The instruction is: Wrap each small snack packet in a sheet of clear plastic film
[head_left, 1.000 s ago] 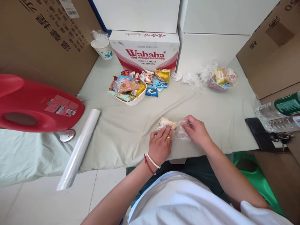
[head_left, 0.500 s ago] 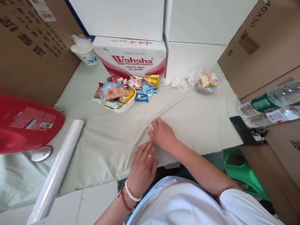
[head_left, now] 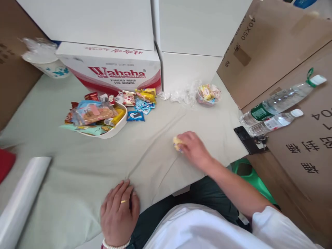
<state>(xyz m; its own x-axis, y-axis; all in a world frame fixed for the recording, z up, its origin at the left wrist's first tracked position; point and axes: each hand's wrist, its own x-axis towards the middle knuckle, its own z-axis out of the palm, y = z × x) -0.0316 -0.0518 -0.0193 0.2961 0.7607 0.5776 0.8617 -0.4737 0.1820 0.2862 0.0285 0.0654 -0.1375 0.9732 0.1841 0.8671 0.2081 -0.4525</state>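
My right hand is closed over a small yellow wrapped snack on the pale green cloth, in the middle of the view. My left hand, with a gold ring, lies flat on the cloth's near edge with its fingers loosely spread and nothing in it. A white dish heaped with snack packets stands at the centre left, with more packets beside it. A small bowl of wrapped snacks under clear film sits at the back right.
A roll of clear film lies at the lower left. A Wahaha box and white boxes stand behind. A paper cup is at the back left. Cardboard boxes, two water bottles and a black phone are at the right.
The view has swung to the right. My left hand has drawn back to the cloth's near edge. My right hand stays on the yellow snack, and the clear wrap from before is out of sight.
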